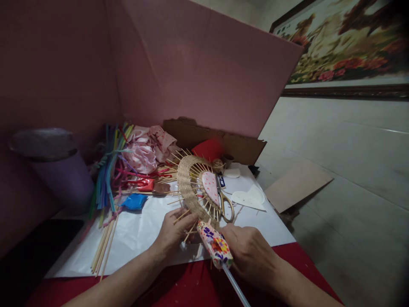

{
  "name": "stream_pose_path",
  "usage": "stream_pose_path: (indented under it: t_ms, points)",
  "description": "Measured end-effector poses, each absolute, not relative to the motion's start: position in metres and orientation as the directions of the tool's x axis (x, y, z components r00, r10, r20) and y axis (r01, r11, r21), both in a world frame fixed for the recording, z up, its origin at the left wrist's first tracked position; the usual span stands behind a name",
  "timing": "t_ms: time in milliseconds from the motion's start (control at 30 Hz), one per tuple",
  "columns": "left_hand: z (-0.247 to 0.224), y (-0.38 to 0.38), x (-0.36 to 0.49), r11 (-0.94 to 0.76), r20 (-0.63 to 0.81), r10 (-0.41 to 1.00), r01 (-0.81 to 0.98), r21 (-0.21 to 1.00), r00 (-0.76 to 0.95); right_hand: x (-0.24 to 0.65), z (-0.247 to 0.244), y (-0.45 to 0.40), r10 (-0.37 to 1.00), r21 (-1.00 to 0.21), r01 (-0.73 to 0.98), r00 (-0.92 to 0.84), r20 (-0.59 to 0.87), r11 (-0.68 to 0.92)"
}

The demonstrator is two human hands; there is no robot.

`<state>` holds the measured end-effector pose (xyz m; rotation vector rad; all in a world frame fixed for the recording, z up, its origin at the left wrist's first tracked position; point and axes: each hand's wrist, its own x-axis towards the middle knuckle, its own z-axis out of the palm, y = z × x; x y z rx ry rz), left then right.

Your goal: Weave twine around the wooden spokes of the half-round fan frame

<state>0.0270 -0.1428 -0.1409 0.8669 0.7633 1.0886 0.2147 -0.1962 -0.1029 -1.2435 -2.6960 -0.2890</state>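
Observation:
A half-round woven piece of twine and thin sticks lies over the white sheet, with a pink dotted panel at its inner edge. My left hand is closed on the lower end of this piece, its fingers among the sticks. In my right hand is a flower-patterned glue gun, its tip against the lower end of the weave and a clear glue stick out of its back. Gold-handled scissors lie beside the pink panel, partly under the piece.
Colourful pipe cleaners, pink cloth and loose sticks lie at the left, near a purple container. A blue packet sits in front. White cut-outs lie right; cardboard stands behind.

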Motion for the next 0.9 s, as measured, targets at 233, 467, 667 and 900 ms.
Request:
stream_pose_path:
  t_ms: [233,467,667,900]
  points:
    - [-0.1391,-0.1440,0.0277,0.247,-0.129,0.951,-0.436,0.866,0.282,0.2162,-0.1041,-0.1968,0.724,0.115,0.763,-0.641,0.254,0.636]
    - [-0.1403,-0.1441,0.0273,0.242,-0.120,0.949,-0.431,0.870,0.290,0.2165,-0.1061,-0.1956,0.729,0.114,0.764,-0.642,0.236,0.635]
    - [-0.1401,-0.1440,0.0283,0.239,-0.119,0.950,-0.430,0.871,0.287,0.2169,-0.1067,-0.1944,0.700,0.130,0.745,-0.661,0.269,0.654]
    - [-0.1413,-0.1437,0.0278,0.253,-0.132,0.948,-0.439,0.862,0.288,0.2189,-0.1110,-0.1951,0.699,0.131,0.745,-0.662,0.272,0.654]
